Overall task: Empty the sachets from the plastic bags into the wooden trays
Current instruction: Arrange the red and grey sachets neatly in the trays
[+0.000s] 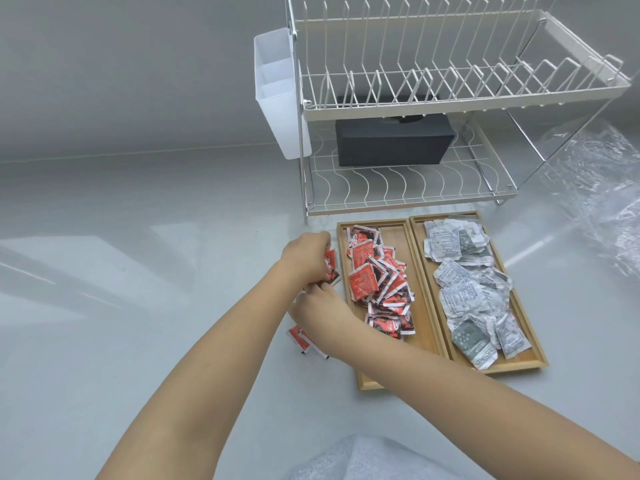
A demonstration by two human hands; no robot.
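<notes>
Two wooden trays lie side by side on the white table. The left tray (427, 336) holds a pile of red sachets (377, 282). The right tray (526, 327) holds grey-white sachets (467, 289). Just left of the left tray, my left hand (304, 252) grips a few red sachets (331, 268). My right hand (320, 308) reaches across beside it, fingers curled at the sachets under the left hand; what it holds is hidden. More red sachets (299, 336) lie loose on the table below my hands.
A two-tier white dish rack (398, 102) stands behind the trays, with a black box (391, 142) on its lower shelf and a white cutlery holder (277, 98) on its side. Crumpled clear plastic (599, 188) lies at the right. Another clear bag (363, 459) lies near me.
</notes>
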